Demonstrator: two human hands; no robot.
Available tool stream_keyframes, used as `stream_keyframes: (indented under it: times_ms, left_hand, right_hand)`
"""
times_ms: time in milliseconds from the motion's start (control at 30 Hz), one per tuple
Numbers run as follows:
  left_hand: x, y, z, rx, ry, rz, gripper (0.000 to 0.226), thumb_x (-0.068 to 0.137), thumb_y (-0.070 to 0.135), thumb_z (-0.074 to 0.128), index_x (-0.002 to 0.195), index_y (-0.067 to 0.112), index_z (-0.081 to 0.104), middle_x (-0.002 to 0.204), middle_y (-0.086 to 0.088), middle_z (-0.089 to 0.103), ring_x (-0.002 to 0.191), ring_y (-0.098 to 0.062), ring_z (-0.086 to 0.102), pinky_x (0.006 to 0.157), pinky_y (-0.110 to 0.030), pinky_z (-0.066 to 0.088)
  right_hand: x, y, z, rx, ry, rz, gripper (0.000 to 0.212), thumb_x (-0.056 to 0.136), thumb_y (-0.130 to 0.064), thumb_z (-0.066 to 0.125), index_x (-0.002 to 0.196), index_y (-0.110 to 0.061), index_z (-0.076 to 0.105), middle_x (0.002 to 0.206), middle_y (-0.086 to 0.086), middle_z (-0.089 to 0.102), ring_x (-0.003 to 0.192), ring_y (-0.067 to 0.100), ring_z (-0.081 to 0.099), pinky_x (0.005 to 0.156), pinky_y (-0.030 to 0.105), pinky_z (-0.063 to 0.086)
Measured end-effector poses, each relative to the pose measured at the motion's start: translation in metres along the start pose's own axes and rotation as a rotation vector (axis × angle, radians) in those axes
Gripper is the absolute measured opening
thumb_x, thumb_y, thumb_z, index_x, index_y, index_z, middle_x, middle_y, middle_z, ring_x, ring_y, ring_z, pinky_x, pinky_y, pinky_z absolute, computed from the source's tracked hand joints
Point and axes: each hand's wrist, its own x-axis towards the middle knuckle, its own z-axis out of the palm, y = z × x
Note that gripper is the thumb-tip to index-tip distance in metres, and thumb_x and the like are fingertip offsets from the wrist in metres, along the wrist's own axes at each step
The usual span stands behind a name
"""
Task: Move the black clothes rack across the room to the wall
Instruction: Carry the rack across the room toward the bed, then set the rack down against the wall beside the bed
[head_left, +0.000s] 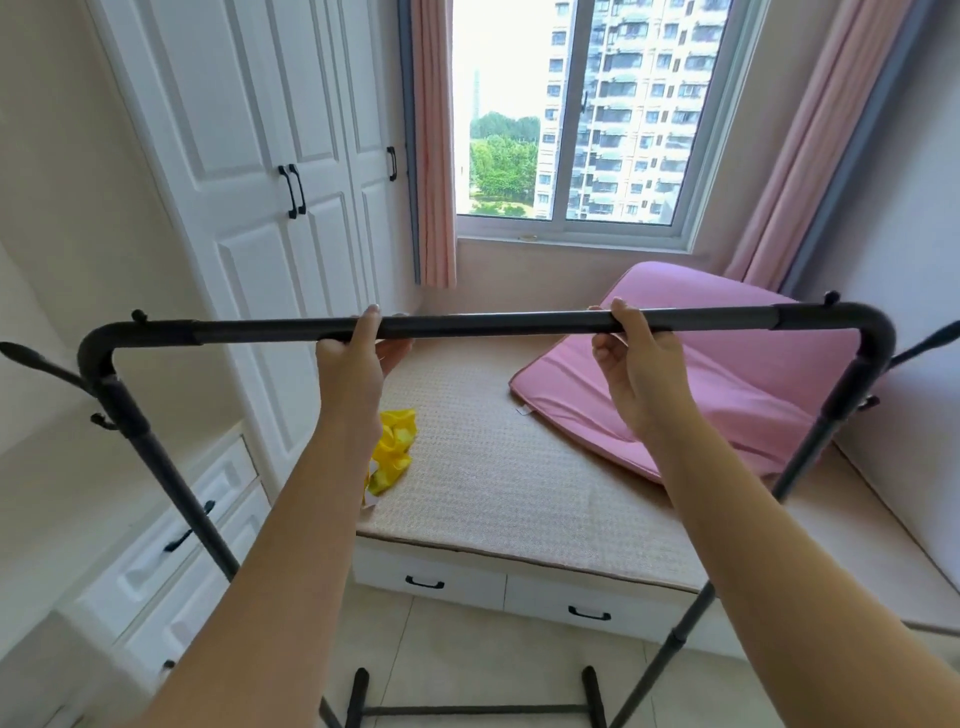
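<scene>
Gripping black clothes rack by top bar, both hands. Left hand wrapped round bar left of centre, right hand hooked over it right of centre, fingers curled shut on it. Bar runs level, left to right, rack upright between person and bed. Drawers under bed shut, contents unseen. On bed past rack: yellow cloth, pink cushion. White wardrobe left of rack, window behind bed.

Clothes rack: matt black metal tube with smooth plastic elbows. Bed: coarse woven beige mat. Cushion: smooth pink cloth. Wardrobe: white painted panels, satin finish.
</scene>
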Motion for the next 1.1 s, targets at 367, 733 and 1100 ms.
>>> stream_keyframes:
  times_ms: [367, 733, 1100]
  left_hand:
    - [0.004, -0.038, 0.066, -0.004, -0.104, -0.054, 0.028, 0.093, 0.020, 0.062, 0.108, -0.001, 0.052, 0.104, -0.019, 0.061, 0.091, -0.025, 0.071, 0.078, -0.029, 0.061]
    - [-0.022, -0.075, 0.143, -0.048, -0.267, -0.113, 0.018, 0.095, 0.013, 0.059, 0.079, 0.004, 0.057, 0.075, -0.008, 0.068, 0.065, -0.013, 0.072, 0.066, -0.025, 0.059]
    - [-0.049, -0.116, 0.219, -0.071, -0.404, -0.184, 0.021, 0.094, 0.013, 0.060, 0.076, 0.002, 0.061, 0.077, -0.017, 0.070, 0.081, -0.030, 0.073, 0.079, -0.035, 0.061]
  right_hand:
    - [0.017, -0.036, -0.053, -0.041, 0.132, -0.065, 0.018, 0.094, -0.010, 0.057, 0.076, -0.008, 0.059, 0.054, -0.002, 0.064, 0.043, 0.007, 0.055, 0.046, 0.016, 0.048]
    - [0.020, -0.081, -0.120, -0.054, 0.244, -0.149, 0.021, 0.094, -0.012, 0.059, 0.074, -0.011, 0.065, 0.063, 0.000, 0.070, 0.046, 0.007, 0.056, 0.047, 0.015, 0.048]
    - [0.023, -0.127, -0.183, -0.079, 0.359, -0.229, 0.020, 0.093, -0.014, 0.061, 0.074, -0.011, 0.066, 0.068, 0.002, 0.070, 0.047, 0.006, 0.057, 0.049, 0.015, 0.049]
